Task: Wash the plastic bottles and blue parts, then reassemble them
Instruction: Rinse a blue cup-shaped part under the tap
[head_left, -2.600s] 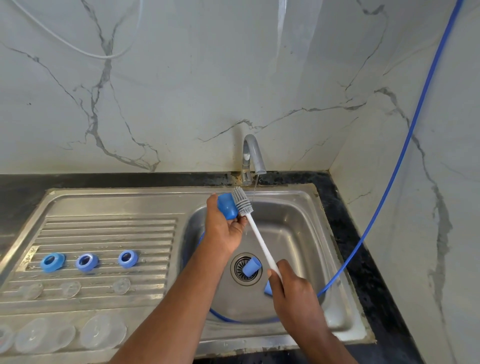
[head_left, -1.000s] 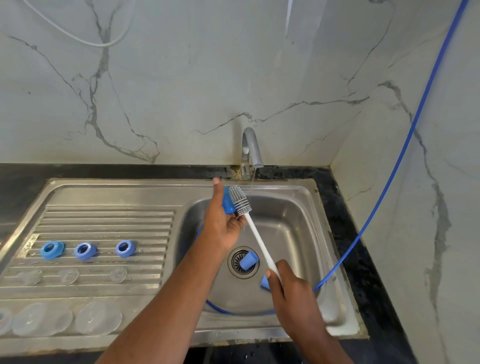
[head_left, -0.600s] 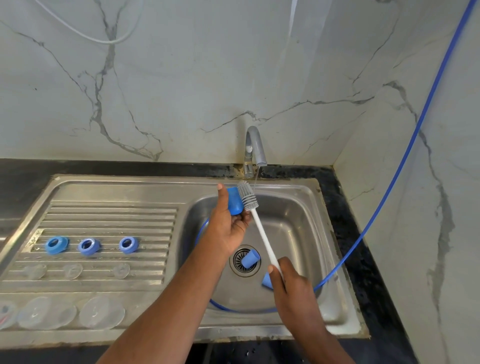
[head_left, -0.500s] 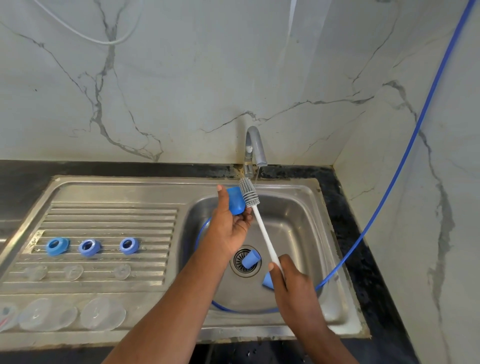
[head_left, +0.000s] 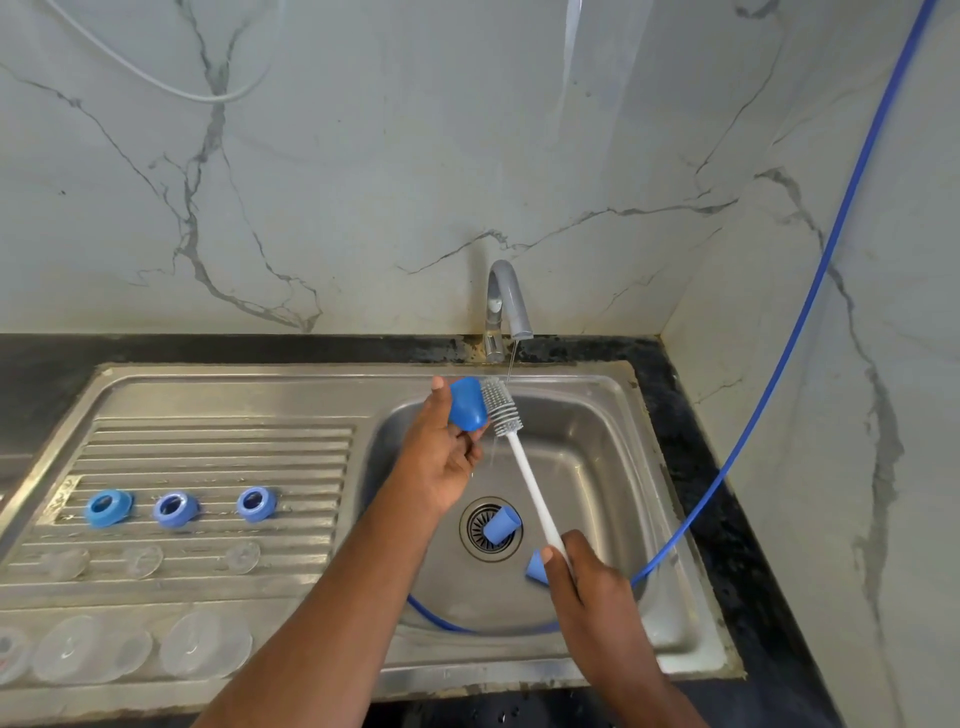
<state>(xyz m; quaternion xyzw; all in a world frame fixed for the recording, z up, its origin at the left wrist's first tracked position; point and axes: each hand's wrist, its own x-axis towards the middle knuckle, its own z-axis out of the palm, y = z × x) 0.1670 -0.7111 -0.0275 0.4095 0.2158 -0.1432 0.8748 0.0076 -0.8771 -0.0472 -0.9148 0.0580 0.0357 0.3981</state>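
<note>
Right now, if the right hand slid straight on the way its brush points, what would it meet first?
Probably the blue cap held in the left hand: the brush ends right beside it. Depth is unclear; the tap stands behind.

White veined marble walls, black counter, steel sink, grey tap

You can read no text, label, brand or number here; nothing on the sink or the wall carries writing.
</note>
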